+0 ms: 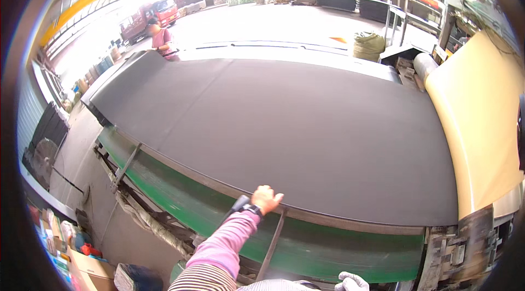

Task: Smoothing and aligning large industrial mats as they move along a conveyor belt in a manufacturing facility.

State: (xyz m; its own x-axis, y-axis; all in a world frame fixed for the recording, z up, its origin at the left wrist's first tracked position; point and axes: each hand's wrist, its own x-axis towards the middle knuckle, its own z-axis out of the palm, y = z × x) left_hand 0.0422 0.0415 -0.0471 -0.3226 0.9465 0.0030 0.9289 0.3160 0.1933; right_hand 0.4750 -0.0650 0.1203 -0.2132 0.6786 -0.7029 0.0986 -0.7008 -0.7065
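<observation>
My left hand (266, 199) is bare and reaches out to the near edge of a wide dark grey sheet (306, 132). Its fingers look curled at that edge, with the thumb pointing right; what they hold, if anything, is hidden. A dark watch (252, 209) circles the wrist, and a dark grey object (236, 209) of unclear kind shows beside it. Low in the picture, my right hand (353, 281) wears a light grey glove and is mostly cut off by the lower edge. The sheet spreads over a long machine bed, above a green belt (350, 253).
A cream sheet (476, 127) hangs at the right over the machine. Metal struts (272, 244) slant beneath the near edge. Across the far left corner stands another person (162, 41). A floor fan (46, 154), a cardboard box (90, 270) and a red truck (147, 20) are at the left.
</observation>
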